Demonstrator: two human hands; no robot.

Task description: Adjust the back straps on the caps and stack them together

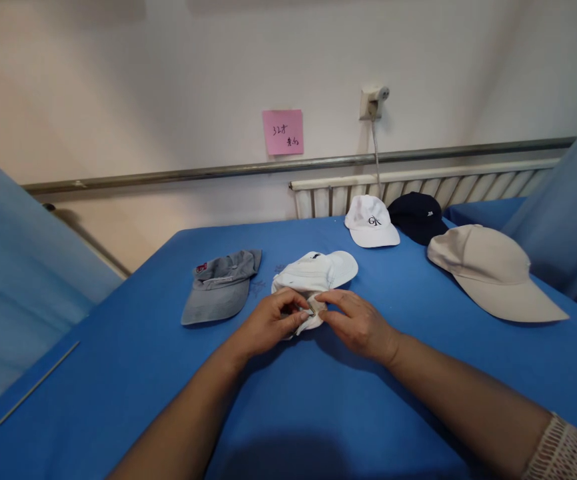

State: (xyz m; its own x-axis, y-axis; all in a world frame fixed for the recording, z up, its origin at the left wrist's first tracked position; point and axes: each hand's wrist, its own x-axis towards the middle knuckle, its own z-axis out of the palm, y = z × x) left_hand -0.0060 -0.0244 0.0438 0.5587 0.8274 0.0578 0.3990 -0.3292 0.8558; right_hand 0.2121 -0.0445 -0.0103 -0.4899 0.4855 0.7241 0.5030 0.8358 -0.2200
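A white baseball cap point(308, 272) with a small dark emblem lies in the middle of the blue-covered table point(133, 373), its brim pointing to the right and away from me. My left hand point(274, 320) pinches the near edge of this cap, at its back strap. From the other side, my right hand point(361, 325) grips the same strap between thumb and fingers. A small dark metal buckle seems to show between the fingertips. Left of my hands rests a grey cap point(221, 287) with a red patch, its crown partly collapsed.
At the back right sit a white cap point(371, 221) with black letters, a black cap point(418, 217) and a large beige cap point(493, 273). A thin stick point(37, 383) lies on the left. Behind are a metal rail point(208, 172), a radiator point(428, 181) and a plugged socket point(371, 105).
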